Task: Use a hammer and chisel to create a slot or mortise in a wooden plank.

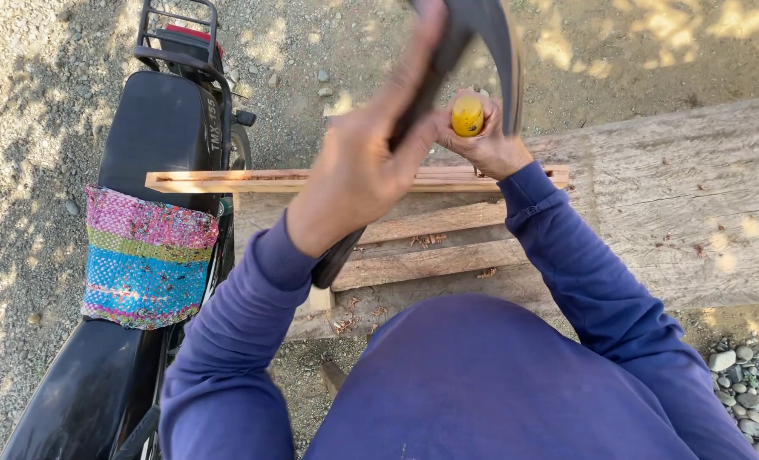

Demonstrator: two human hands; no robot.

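My left hand point(358, 170) is raised and shut around a long dark object point(482, 34). It runs from below my wrist up past my fingers and curves over at the top. It is blurred, so I cannot tell what kind of object it is. Just right of it, my right hand point(490, 145) grips a tool with a round yellow end point(467, 115) that points up at me. Both hands are over a thin reddish wooden strip point(226, 181) lying across weathered planks point(431, 260). Purple sleeves cover both arms.
A wide grey wooden beam point(686, 196) stretches to the right. On the left stands a black motorcycle point(158, 128) with a colourful woven bag point(145, 255) draped over its seat. Gravel ground lies all around, with pebbles point(750, 383) at the lower right.
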